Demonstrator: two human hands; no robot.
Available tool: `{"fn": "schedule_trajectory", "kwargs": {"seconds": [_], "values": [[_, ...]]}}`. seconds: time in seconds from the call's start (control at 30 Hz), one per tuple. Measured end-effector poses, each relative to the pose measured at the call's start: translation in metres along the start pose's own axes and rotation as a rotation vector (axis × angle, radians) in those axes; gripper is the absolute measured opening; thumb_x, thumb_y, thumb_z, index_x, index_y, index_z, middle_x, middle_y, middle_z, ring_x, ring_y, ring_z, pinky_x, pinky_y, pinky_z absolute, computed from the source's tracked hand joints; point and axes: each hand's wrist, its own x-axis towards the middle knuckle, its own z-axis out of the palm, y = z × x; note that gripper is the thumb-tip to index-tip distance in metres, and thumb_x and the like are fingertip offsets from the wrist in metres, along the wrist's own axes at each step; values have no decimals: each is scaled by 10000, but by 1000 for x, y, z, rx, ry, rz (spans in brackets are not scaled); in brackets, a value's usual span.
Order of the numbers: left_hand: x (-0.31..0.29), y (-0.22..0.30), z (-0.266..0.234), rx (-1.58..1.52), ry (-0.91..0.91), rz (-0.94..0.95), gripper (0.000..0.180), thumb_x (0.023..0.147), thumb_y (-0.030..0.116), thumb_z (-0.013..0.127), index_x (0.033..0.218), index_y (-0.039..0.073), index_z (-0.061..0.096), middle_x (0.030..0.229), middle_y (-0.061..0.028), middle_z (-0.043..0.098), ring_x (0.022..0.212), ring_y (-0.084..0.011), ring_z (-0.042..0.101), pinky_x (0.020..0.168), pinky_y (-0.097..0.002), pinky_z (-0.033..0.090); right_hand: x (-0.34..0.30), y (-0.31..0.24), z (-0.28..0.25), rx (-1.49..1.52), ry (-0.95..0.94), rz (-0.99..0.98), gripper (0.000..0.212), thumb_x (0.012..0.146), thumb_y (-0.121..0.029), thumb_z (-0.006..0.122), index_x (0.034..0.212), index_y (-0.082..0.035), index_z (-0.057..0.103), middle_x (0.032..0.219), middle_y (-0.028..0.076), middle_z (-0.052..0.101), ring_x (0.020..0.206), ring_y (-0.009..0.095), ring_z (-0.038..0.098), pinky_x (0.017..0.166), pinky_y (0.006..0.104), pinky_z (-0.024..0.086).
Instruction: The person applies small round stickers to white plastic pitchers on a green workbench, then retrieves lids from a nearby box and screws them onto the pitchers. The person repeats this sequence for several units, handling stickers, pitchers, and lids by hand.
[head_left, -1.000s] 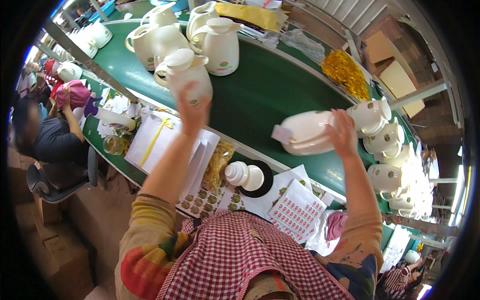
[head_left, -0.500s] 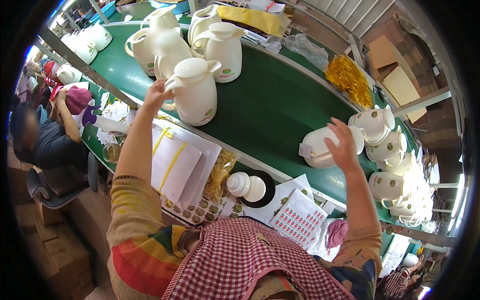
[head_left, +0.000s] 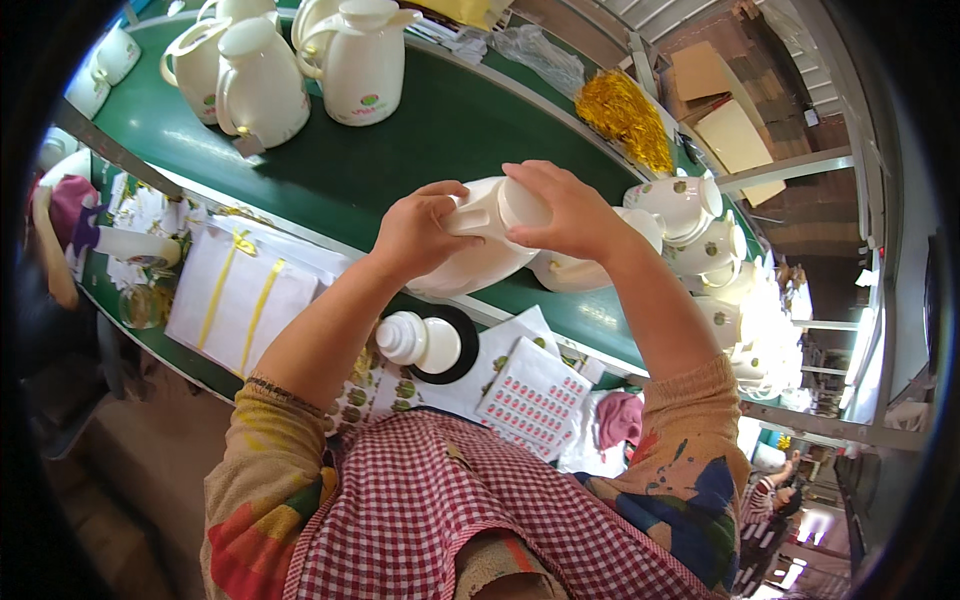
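A cream thermos jug point(head_left: 465, 268) is tilted over the near side of the green belt, in front of me. My left hand point(head_left: 418, 232) is closed round its handle. My right hand point(head_left: 572, 215) grips its round white lid point(head_left: 524, 206), fingers on the far side and thumb on the near side. Just right of it, partly hidden by my right hand and forearm, another cream jug point(head_left: 580, 272) lies on the belt. Further right stands a row of jugs with printed patterns point(head_left: 672, 208).
Several upright jugs point(head_left: 362, 70) stand at the far left of the green belt point(head_left: 430, 150). Along the near edge are white sheets with yellow ribbon point(head_left: 235, 295), white lids on a black disc point(head_left: 440, 345) and a sticker sheet point(head_left: 535, 400). Gold tinsel point(head_left: 628, 118) lies beyond.
My left hand has brought the jug from the left to the middle and tilted it. My right hand has left the lying jug and taken the held jug's lid. The view has swung right.
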Motion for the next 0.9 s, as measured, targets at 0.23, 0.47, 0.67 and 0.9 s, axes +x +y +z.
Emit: {"fn": "schedule_trajectory", "kwargs": {"seconds": [0.23, 0.47, 0.67, 0.9], "values": [[8, 10, 19, 88, -92, -42, 300, 603, 217, 843, 813, 36, 727, 1161, -35, 672, 894, -237, 678, 799, -330, 542, -29, 35, 12, 117, 135, -117, 827, 670, -316, 802, 1399, -132, 456, 1426, 154, 420, 1305, 333, 419, 1097, 417, 350], [10, 5, 18, 67, -41, -25, 317, 613, 230, 840, 853, 48, 739, 1148, -51, 677, 917, -241, 676, 819, -330, 541, -20, 36, 13, -64, 117, -277, 809, 669, -239, 810, 1398, -168, 466, 1433, 140, 416, 1319, 334, 401, 1103, 413, 354], [4, 0, 15, 16, -34, -27, 286, 600, 139, 853, 822, 17, 718, 1159, -73, 669, 912, -246, 675, 781, -332, 546, -13, 33, 13, -43, 67, -293, 827, 658, -229, 826, 1399, -172, 465, 1437, 141, 416, 1297, 343, 428, 1082, 411, 380], [-2, 9, 22, 46, -28, -79, 279, 615, 166, 848, 816, 25, 714, 1169, -44, 667, 901, -238, 680, 783, -329, 547, -9, 1, 1, -301, 12, 149, 805, 825, -614, 612, 1375, -42, 476, 1336, 207, 527, 1221, 372, 514, 1038, 415, 405]]}}
